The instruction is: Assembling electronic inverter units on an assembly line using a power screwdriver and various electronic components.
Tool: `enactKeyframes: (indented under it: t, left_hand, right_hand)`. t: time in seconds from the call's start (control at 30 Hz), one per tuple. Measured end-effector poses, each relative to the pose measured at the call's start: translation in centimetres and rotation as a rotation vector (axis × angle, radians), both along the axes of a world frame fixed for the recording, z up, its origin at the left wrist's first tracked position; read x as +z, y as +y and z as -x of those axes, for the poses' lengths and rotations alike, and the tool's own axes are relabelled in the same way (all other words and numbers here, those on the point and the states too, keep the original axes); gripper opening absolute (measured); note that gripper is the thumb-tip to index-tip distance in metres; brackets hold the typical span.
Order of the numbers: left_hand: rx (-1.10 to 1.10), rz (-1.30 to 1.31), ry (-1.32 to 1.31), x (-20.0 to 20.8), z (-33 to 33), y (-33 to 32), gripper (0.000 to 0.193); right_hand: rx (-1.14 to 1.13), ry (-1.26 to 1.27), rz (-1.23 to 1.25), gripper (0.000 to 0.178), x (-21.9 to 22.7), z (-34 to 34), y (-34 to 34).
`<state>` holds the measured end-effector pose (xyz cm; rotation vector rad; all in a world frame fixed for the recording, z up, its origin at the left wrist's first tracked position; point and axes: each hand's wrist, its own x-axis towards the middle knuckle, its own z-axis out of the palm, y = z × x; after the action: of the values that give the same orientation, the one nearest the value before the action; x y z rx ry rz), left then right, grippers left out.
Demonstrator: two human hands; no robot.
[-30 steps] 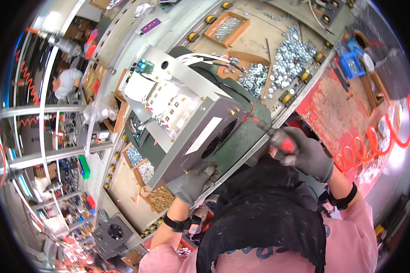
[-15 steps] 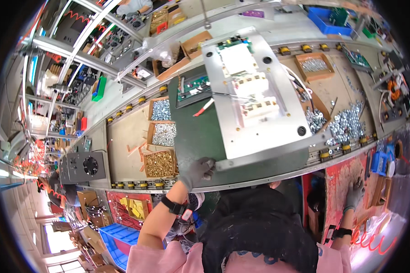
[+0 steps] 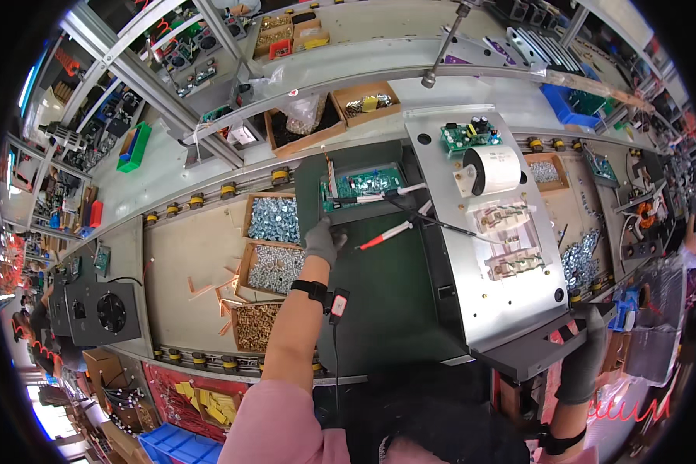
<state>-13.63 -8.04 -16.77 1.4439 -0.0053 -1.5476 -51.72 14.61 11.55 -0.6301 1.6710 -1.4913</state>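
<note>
A silver metal plate (image 3: pixel 441 216) lies on the bench, slanting to the right. It carries a green circuit board (image 3: pixel 470 135), a white cylinder (image 3: pixel 496 170) and clear-covered blocks. A dark bent metal flange (image 3: pixel 530 354) runs along its near end, and my gloved right hand (image 3: pixel 586 348) is closed on the flange's right end. To the left of the plate sits a black metal case (image 3: pixel 363 155) with a green circuit board (image 3: pixel 371 185) inside. My gloved left hand (image 3: pixel 325 241) has its fingers bent round the case's near left corner. A red-tipped cable (image 3: pixel 385 234) reaches out between case and plate.
Cardboard trays of blue-grey fasteners (image 3: pixel 274 220), silver fasteners (image 3: pixel 274 267) and brass fasteners (image 3: pixel 255 326) stand left of my left arm. A hanging driver (image 3: pixel 429 77) dangles beyond the plate. Loose bolts (image 3: pixel 581 259) lie to its right. Yellow rollers (image 3: pixel 228 190) line the bench edges.
My right hand has come from the red surface at the right onto the plate's flange. My left hand has left the flange for the black case. The plate stands farther right in view.
</note>
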Motion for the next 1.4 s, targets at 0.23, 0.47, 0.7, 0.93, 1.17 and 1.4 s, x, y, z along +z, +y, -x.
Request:
enactKeyframes:
  t: [0.23,0.47,0.7,0.93,1.17,1.4]
  left_hand:
    - [0.047,0.061,-0.31,-1.4,-6.4,-4.7,0.015]
    - [-0.278,-0.195,-1.344,2.4,-5.8,-5.2,0.034]
    - [-0.355,0.56,-1.219,13.2,8.5,-7.0,0.034]
    - [-0.864,0.532,-1.087,15.6,18.0,-4.8,0.03]
    - [-0.507,0.452,-1.121,13.9,18.8,7.3,0.03]
    - [-0.35,0.202,-0.704,15.3,21.4,19.8,0.03]
  right_hand:
    - [0.31,0.071,-0.12,0.026,1.6,8.7,-3.2]
    - [0.48,0.066,-0.182,0.04,2.7,18.1,-11.0]
    - [0.75,0.166,-0.105,0.066,1.7,28.3,-20.2]
    - [0.571,0.413,-0.246,0.049,3.4,29.8,-22.4]
    - [0.755,0.489,-0.29,0.035,5.1,27.7,-24.7]
    - [1.053,0.731,-0.01,0.042,3.9,20.9,-36.1]
